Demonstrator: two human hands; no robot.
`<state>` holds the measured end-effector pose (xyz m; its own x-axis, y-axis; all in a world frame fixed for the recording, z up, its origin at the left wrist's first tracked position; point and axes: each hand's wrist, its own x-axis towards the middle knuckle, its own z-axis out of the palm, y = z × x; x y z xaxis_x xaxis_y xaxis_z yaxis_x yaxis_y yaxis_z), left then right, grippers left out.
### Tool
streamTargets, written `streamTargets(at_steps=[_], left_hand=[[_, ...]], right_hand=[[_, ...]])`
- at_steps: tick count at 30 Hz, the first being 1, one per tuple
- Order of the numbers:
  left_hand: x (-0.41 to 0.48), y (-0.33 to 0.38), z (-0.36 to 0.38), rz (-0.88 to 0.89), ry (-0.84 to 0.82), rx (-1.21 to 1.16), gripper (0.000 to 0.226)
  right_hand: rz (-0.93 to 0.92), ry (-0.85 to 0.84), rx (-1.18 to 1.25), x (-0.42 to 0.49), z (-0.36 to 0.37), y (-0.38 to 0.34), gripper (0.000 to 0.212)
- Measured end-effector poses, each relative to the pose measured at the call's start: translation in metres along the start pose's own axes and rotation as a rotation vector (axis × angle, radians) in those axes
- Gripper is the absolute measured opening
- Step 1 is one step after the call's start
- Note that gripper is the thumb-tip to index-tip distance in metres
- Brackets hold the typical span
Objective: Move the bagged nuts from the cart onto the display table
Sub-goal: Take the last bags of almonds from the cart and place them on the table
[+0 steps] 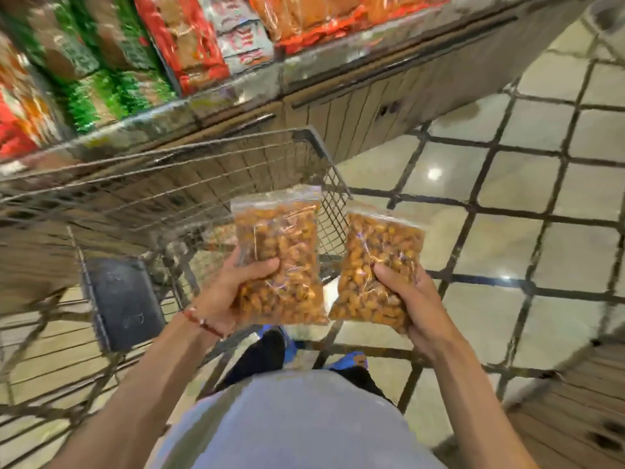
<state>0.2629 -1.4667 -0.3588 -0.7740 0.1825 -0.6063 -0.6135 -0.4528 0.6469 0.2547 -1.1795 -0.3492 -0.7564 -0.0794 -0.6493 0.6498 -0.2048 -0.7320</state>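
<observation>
Two bags up beside the cart (169, 184): left hand (233, 296) grips one bag of nuts (284, 238), right hand (409, 306) grips another bag (375, 262), thumbs across the fronts.

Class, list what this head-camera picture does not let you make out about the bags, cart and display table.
- Head view: labels of the packets on the display table, motion-blurred.
- Head view: whether more bags remain in the cart, hidden behind the left bag and right bag.
- Head view: fingers of the left hand and right hand, behind the bags.
</observation>
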Motion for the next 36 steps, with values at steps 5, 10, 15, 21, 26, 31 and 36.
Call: streamTargets(at_steps=[5, 10, 15, 21, 26, 31, 36], left_hand=[[-0.007, -0.025, 0.074, -0.027, -0.058, 0.094, 0.071], [-0.001, -0.063, 0.158, -0.018, -0.126, 0.217, 0.087], [0.016, -0.101, 0.236, -0.060, -0.183, 0.319, 0.119], [0.051, -0.133, 0.336, -0.125, -0.320, 0.484, 0.105], [0.102, -0.157, 0.428, -0.211, -0.470, 0.607, 0.082], [0.162, -0.183, 0.539, -0.297, -0.621, 0.692, 0.067], [0.221, -0.209, 0.666, -0.330, -0.730, 0.782, 0.076]], right_hand=[[-0.052, 0.031, 0.051, -0.040, -0.074, 0.004, 0.050], [-0.106, 0.101, 0.172, -0.085, -0.162, 0.014, 0.055], [-0.174, 0.196, 0.279, -0.128, -0.233, 0.021, 0.060], [-0.223, 0.305, 0.432, -0.163, -0.310, 0.021, 0.051], [-0.270, 0.443, 0.498, -0.175, -0.384, 0.010, 0.064], [-0.307, 0.611, 0.533, -0.178, -0.468, -0.021, 0.066], [-0.359, 0.773, 0.607, -0.175, -0.548, -0.075, 0.053]])
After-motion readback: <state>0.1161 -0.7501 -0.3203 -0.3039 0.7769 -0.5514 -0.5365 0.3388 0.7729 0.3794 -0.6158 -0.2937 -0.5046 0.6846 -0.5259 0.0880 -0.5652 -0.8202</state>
